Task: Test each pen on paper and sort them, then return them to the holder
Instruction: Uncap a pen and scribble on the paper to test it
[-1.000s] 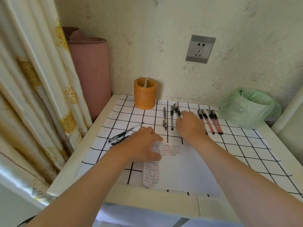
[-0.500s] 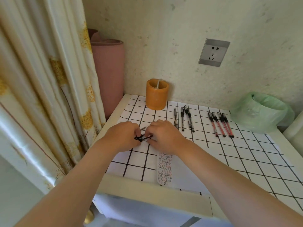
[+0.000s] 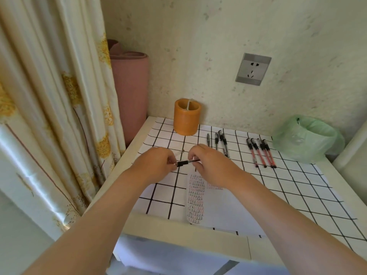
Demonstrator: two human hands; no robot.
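Pulling the cap off too sharply could let the black pen [image 3: 187, 162] slip and roll among the sorted rows (a mix-up is then risked). It is held level above the table [image 3: 297, 187], pinched at either end by the closed left hand [image 3: 156, 165] and right hand [image 3: 212, 165].
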